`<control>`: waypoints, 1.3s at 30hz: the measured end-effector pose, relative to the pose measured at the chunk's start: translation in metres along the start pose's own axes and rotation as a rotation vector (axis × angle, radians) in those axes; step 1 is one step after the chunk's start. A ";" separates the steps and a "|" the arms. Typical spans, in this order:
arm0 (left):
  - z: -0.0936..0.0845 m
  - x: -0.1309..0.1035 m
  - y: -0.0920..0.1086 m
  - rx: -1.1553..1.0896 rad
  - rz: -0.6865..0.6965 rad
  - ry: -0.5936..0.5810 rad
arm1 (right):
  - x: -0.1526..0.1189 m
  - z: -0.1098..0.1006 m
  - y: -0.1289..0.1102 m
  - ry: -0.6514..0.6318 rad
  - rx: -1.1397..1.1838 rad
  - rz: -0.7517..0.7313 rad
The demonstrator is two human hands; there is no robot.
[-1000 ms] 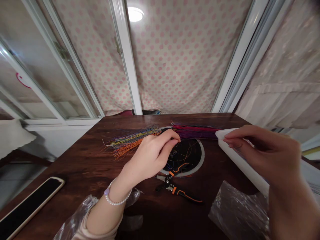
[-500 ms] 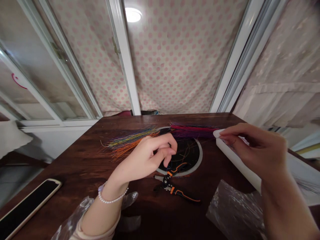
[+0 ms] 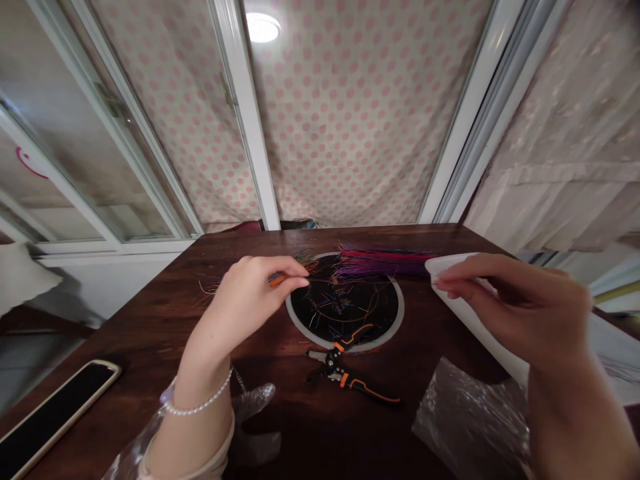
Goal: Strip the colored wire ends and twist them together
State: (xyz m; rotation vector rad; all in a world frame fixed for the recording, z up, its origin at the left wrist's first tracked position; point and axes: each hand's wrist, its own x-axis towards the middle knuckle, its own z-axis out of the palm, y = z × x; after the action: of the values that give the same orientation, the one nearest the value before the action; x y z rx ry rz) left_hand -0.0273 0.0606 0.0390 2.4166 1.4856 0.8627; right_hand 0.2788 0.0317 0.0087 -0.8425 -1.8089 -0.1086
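Two hands of mine work above the table (image 3: 145, 353). Half a second ago my left hand (image 3: 243, 293) was over the disc (image 3: 401, 308) with its fingers loosely curled; now it has moved toward the table's left edge, and its thumb and finger are pressed together. I cannot tell whether they pinch a thin wire. Because of this shift, more of the disc and its scattered snippets (image 3: 340, 303) shows, while the orange wires (image 3: 277, 280) are now mostly behind my hand. My right hand (image 3: 525, 313) stays at the end of the white tray (image 3: 483, 333), near the table's right edge, fingertips also pressed together; what is between them I cannot tell. The red wires (image 3: 385, 255) remain toward the far edge, reaching from the disc to near the tray. The pliers (image 3: 340, 363) have not changed place, just at the disc's near rim.
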 end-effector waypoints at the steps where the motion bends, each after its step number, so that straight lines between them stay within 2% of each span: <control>1: 0.000 -0.003 0.001 0.126 -0.029 0.019 | 0.001 0.004 -0.001 -0.021 -0.025 0.005; 3: 0.004 -0.008 0.007 0.261 0.011 0.039 | 0.002 0.013 -0.004 -0.083 -0.037 -0.004; 5: 0.016 -0.012 0.019 0.192 0.186 0.019 | 0.001 0.024 -0.009 -0.158 0.011 -0.037; 7: 0.032 -0.014 0.032 0.055 0.366 -0.095 | 0.000 0.036 -0.015 -0.216 0.093 -0.074; 8: 0.040 -0.014 0.038 0.022 0.389 -0.144 | -0.001 0.041 -0.017 -0.239 0.129 -0.086; 11: 0.059 -0.012 0.046 0.019 0.282 -0.120 | -0.004 0.052 -0.021 -0.249 0.173 -0.089; 14: 0.062 -0.009 0.042 -0.030 0.218 -0.112 | -0.003 0.057 -0.020 -0.241 0.165 -0.042; 17: 0.049 -0.007 0.031 -0.073 0.205 -0.031 | 0.004 0.059 -0.016 -0.260 0.165 0.031; 20: 0.025 -0.008 0.019 -0.137 0.163 0.185 | 0.021 0.063 -0.003 -0.276 0.083 0.128; 23: 0.000 -0.013 0.007 -0.194 0.101 0.416 | 0.042 0.079 0.025 -0.384 -0.153 0.253; 26: -0.019 -0.019 -0.003 -0.223 0.061 0.587 | 0.055 0.107 0.064 -0.511 -0.278 0.321; 29: -0.030 -0.024 -0.009 -0.220 0.056 0.730 | 0.052 0.138 0.103 -0.688 -0.388 0.381; 32: -0.038 -0.028 -0.015 -0.217 0.045 0.825 | 0.041 0.160 0.132 -0.787 -0.502 0.451; 35: -0.044 -0.030 -0.021 -0.241 0.043 0.887 | 0.031 0.171 0.150 -0.828 -0.590 0.479; 39: -0.048 -0.031 -0.026 -0.277 0.042 0.990 | 0.023 0.174 0.161 -0.855 -0.654 0.471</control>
State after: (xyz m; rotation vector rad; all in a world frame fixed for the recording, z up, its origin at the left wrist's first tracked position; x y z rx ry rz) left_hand -0.0843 0.0396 0.0548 1.8530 1.3757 2.2994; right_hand 0.2323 0.2416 -0.0938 -1.9853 -2.3198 -0.0305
